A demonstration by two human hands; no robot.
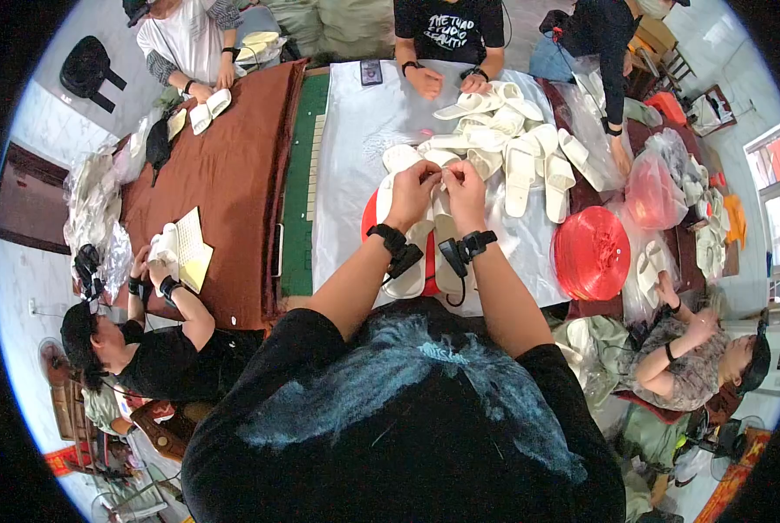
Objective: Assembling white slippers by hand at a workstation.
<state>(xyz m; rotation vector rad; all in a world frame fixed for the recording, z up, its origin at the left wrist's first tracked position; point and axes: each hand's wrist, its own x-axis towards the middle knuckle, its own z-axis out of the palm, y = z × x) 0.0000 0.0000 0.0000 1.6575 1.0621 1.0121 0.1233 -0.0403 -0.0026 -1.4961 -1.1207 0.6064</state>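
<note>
My left hand: pinched on the toe end of a white slipper.
My right hand: pinched on the same end, fingertips meeting the left's.
White slipper: on the counter over a red disc, at 6 o'clock from the slipper pile.
Red stool: 3 o'clock.
Handling advice: keep both pinches close and the sole flat.

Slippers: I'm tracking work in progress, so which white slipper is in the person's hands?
The white slipper under both hands, left hand and right hand pinching its top; the heap of slippers lies untouched behind.
</note>
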